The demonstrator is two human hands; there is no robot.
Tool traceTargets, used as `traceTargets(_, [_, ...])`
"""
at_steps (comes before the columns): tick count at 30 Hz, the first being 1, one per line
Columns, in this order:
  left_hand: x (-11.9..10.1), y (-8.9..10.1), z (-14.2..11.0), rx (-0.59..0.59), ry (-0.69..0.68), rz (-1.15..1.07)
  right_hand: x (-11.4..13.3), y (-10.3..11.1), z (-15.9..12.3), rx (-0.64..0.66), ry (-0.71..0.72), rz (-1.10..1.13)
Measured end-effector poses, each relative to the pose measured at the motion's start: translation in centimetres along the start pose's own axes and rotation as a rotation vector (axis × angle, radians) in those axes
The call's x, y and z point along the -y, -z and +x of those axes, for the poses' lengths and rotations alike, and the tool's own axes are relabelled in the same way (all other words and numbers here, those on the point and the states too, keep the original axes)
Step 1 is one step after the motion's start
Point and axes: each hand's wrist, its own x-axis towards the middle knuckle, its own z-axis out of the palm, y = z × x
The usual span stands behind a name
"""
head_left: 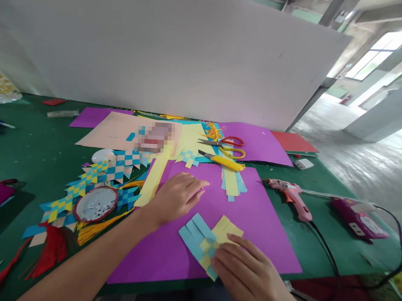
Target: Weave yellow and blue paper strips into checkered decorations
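Note:
A woven piece of blue and yellow paper strips (pixel 200 246) lies near the front of a purple sheet (pixel 167 257), its loose strip ends pointing away from me. My right hand (pixel 248 267) presses on its right side, fingers together over the weave, holding it there; the underside of that hand is hidden. Above the middle of the purple sheet is my left hand (pixel 181 194), its thumb and forefinger stretched to the right with a gap between them and the other fingers curled. Nothing shows in it. Beside it on the left runs a long yellow paper strip (pixel 155 175).
Behind lie scissors (pixel 222 143), a yellow cutter knife (pixel 225 161) and more paper strips (pixel 231 182). A pink glue gun (pixel 292 194) and purple power strip (pixel 356 219) are right. Left are woven paper fish (pixel 90 175), a dish of small beads (pixel 97 203) and a red tassel (pixel 50 248).

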Motion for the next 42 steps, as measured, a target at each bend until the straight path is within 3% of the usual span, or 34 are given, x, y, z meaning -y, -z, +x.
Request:
traceTargets(4, [-0.5,0.6,0.2,0.079,0.019,-0.193,-1.4,0.2,1.1,-0.098,-0.071,0.044])
traceTargets(9, [-0.9,1.1,0.2,0.220,-0.013,-0.488,-3.0,0.8,1.7,-0.135,-0.029,0.037])
traceTargets(15, [-0.5,-0.3,0.1,0.167,0.438,-0.891,-5.1,-0.1,2.7,-0.330,-0.181,0.206])
traceTargets(20, [-0.5,-0.6,0.7,0.204,0.594,-1.300,-6.6,-1.1,3.5,-0.350,-0.253,0.355])
traceTargets(25, [-0.4,-0.4,0.7,0.113,0.709,-1.324,-7.1,-2.0,3.1,-0.374,-0.308,0.414])
traceTargets(33, [-0.4,-0.4,0.6,0.228,0.781,-1.306,-7.5,-2.5,2.6,-0.371,-0.337,0.430])
traceTargets(37, [-0.2,-0.3,0.8,0.157,0.812,-1.240,-7.4,-2.3,2.6,-0.342,-0.387,0.488])
traceTargets(40, [0.0,0.0,1.1,0.040,0.800,-1.220,-7.2,-1.9,2.8,-0.287,-0.567,0.613])
traceTargets(42, [0.1,0.3,1.2,0.037,0.784,-1.248,-7.1,-1.6,3.2,-0.249,-0.752,0.674])
